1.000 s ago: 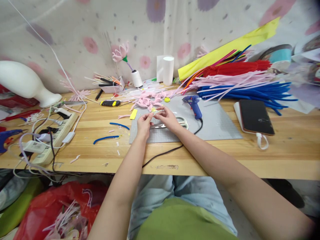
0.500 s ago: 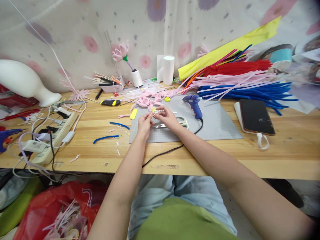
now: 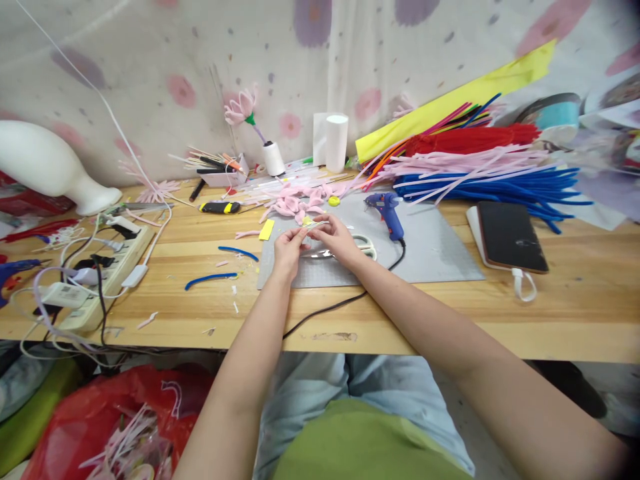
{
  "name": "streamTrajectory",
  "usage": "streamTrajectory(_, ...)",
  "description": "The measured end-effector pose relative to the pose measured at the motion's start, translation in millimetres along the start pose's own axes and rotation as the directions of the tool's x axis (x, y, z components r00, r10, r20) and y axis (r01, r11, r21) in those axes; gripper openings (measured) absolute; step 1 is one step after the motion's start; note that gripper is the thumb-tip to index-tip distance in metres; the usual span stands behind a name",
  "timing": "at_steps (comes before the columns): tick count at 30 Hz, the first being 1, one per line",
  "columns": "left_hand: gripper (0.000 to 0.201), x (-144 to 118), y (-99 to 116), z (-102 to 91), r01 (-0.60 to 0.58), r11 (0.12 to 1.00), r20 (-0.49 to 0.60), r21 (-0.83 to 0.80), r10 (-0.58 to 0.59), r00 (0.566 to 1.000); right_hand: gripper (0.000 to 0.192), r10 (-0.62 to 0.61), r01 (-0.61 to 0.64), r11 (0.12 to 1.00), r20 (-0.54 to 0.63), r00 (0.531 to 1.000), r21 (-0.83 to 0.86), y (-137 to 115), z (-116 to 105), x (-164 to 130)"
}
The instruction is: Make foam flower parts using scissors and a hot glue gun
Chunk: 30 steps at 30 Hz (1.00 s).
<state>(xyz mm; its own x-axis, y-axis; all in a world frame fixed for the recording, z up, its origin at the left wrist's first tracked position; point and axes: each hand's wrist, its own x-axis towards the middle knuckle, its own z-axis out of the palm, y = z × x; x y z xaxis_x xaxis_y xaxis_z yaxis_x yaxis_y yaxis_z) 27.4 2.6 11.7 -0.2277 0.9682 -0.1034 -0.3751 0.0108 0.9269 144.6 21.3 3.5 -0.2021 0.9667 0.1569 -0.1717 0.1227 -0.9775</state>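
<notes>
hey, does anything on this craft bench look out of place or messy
Small offcuts litter the wooden table: two blue pipe cleaner pieces and pale scraps left of the grey mat. The glue gun cord trails off the front edge.

Both bare forearms stretch forward from the bottom of the view and converge toward the middle, the left arm coming up steeply from the lower left, the right arm crossing in on a longer slant from the lower right. The left hand [image 3: 287, 247] is turned with its back toward the viewer, fingers curled and thumb drawn in against the fingertips in a pinch. The right hand [image 3: 336, 236] sits just beside it, a little farther forward, knuckles up, its fingers bent toward the left hand's tips. The fingertips of the two hands seem to meet, though at this distance it is hard to be sure.
</notes>
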Motion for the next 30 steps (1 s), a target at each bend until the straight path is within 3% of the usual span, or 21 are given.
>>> streamTrajectory(7,0.025,-2.5,0.0,1.4,0.036,0.999,0.049,0.029,-0.037,0.998,0.041,-0.010,0.014,0.998,0.078,0.997,-0.055,6.1,0.7,1.4)
streamTrajectory(16,0.035,-5.6,5.5,-1.3,0.066,0.998,0.135,0.025,-0.069,0.988,0.041,0.023,-0.022,0.999,0.032,0.999,-0.027,2.5,-1.0,1.9)
streamTrajectory(25,0.024,-0.4,-1.7,-3.7,-0.018,0.998,-0.046,0.068,0.021,0.999,0.043,-0.006,0.017,0.993,0.089,0.996,-0.118,1.2,1.9,-2.2)
streamTrajectory(30,0.029,-0.8,-1.7,-3.3,-0.032,0.997,-0.052,0.073,0.036,0.998,0.042,-0.025,0.038,0.992,0.109,0.994,-0.121,5.5,1.7,-0.9)
